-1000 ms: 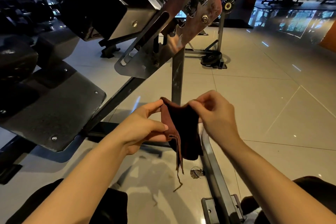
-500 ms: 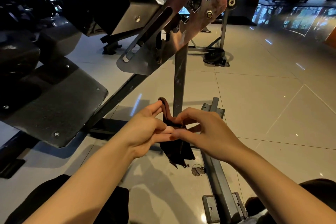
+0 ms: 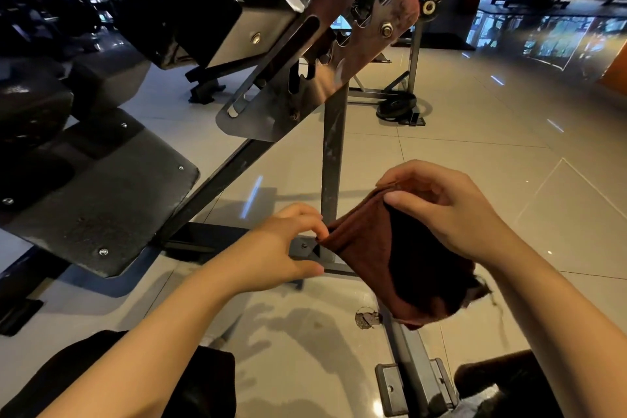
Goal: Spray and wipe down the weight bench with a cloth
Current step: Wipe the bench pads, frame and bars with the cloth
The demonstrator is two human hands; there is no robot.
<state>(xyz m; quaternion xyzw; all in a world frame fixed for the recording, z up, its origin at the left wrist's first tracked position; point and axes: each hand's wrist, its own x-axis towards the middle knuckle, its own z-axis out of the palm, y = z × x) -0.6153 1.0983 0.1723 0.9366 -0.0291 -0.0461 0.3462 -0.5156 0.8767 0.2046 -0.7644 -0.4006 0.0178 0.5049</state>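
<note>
Head view put the dark reddish-brown cloth (image 3: pixel 390 258) low in the middle of the frame, held in the air between your two hands, above the tiled floor (image 3: pixel 458 163) and in front of the bench frame. It hung as a slack sheet stretched from lower left to upper right, with a frayed corner and loose threads dangling at its lower right edge. Your right hand (image 3: pixel 451 210) gripped the upper edge, thumb on the near side and curled fingers over the far side. Your left hand (image 3: pixel 288 241) pinched the cloth's left corner with its fingertips; the thumb lay straight below, apart from the fabric. Behind the cloth stood the upright steel post (image 3: pixel 332 153) of the weight bench (image 3: pixel 101 200), meeting a flat base rail (image 3: pixel 417 370) that ran toward you along the floor and ended in a bolted foot plate. To the left, the dark padded seat panel showed its underside with several screws, tilted above the floor. A slotted metal adjustment plate (image 3: pixel 305 71) slanted overhead, carrying a nut and a knob. Farther back on the tiles stood another frame with a weight disc (image 3: pixel 397 105) at its foot. Your dark-clothed knees showed at the bottom corners.
</note>
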